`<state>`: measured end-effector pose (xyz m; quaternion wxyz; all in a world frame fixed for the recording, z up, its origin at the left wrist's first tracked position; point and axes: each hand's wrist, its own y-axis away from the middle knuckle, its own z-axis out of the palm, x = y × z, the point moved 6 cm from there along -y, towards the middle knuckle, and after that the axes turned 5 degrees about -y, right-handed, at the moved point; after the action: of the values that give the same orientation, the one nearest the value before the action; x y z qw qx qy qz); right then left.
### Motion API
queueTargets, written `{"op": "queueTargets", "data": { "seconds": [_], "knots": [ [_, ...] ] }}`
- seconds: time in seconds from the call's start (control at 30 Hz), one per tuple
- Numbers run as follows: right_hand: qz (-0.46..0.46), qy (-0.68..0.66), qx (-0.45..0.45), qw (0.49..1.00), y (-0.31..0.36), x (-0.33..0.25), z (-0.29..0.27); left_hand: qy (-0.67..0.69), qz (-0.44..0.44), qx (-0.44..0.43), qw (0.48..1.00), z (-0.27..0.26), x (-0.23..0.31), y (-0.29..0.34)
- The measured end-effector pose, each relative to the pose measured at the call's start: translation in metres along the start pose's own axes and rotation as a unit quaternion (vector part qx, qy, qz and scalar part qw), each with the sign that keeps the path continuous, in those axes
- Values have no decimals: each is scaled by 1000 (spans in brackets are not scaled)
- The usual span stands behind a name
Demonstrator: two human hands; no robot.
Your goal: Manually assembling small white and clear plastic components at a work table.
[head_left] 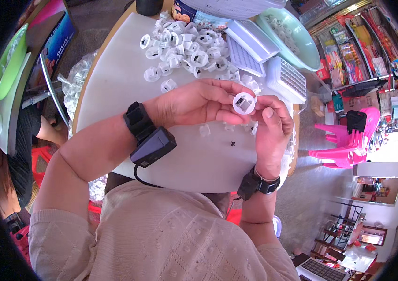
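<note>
Between my two hands, over the near half of the table, is a round white plastic part [244, 103] with a square recess and a small dark piece in its middle. My left hand [206, 100] grips its left edge between thumb and fingers. From the right, my right hand [274, 114] has its curled fingers at the part's right edge, with the thumb raised. A small black piece [232, 144] lies on the white tabletop [194, 161] below the hands. Beyond them spreads a heap of similar white plastic parts [185, 47]. A few small clear pieces [205, 130] lie under my fingers, partly hidden.
White trays [252, 40] and a stack of gridded trays [287, 79] stand at the table's right. Behind them sits a pale green basin [302, 44] holding white parts. Pink plastic chairs [353, 140] stand farther right. At left, a person's arm [51, 131] shows beside a green bowl [9, 65].
</note>
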<state>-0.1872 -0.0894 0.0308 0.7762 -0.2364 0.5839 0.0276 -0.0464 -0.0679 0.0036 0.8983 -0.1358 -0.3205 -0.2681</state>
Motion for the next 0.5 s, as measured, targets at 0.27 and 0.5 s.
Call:
{"op": "queueTargets", "data": {
  "seconds": [0.27,0.5],
  "knots": [
    [9,-21,4,1000,0,0,-3,-13,13,-25,1000,2,0,0],
    [6,-14,1,1000,0,-2,1,-35,5,-19,999,2,0,1]
  ]
}}
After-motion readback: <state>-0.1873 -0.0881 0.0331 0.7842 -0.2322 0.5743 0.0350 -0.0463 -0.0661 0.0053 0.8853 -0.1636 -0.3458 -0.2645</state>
